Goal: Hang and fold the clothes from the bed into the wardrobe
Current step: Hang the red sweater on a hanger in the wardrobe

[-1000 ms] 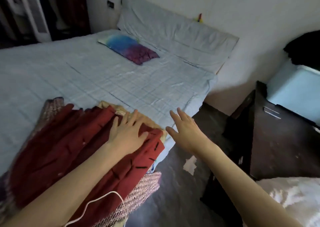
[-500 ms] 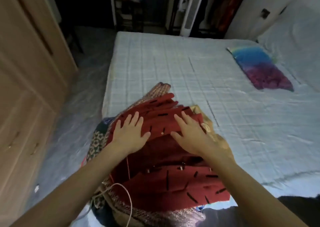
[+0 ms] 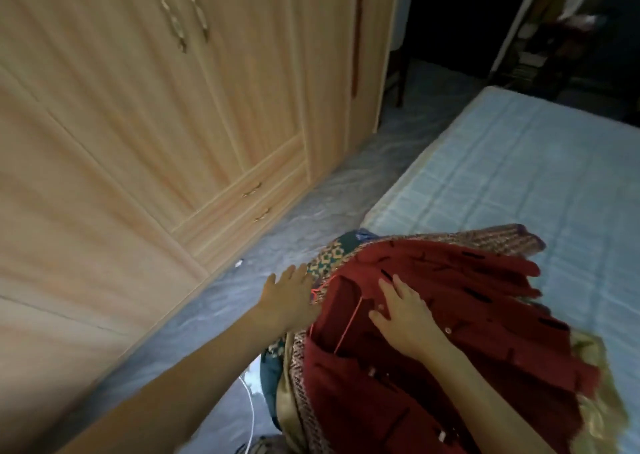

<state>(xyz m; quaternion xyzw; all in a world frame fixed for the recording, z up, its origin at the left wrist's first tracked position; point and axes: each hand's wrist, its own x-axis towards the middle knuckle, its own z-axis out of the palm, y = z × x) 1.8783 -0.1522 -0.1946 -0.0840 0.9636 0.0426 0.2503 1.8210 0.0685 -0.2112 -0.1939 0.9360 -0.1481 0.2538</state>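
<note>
Clothes: a pile lies on the near corner of the bed (image 3: 519, 162), with a red cloth (image 3: 450, 315) with small dark marks on top and patterned cloths (image 3: 332, 256) under it.
Right hand (image 3: 403, 313): lies flat on the red cloth, fingers straight and spread, gripping nothing.
Left hand (image 3: 287, 294): flat and open, fingers straight, at the left edge of the pile, touching the patterned cloth.
Wardrobe (image 3: 156, 107): light wood, doors closed, on the left across a strip of floor (image 3: 346, 183).
Cord (image 3: 251, 415): thin and white, hanging near the left arm.
</note>
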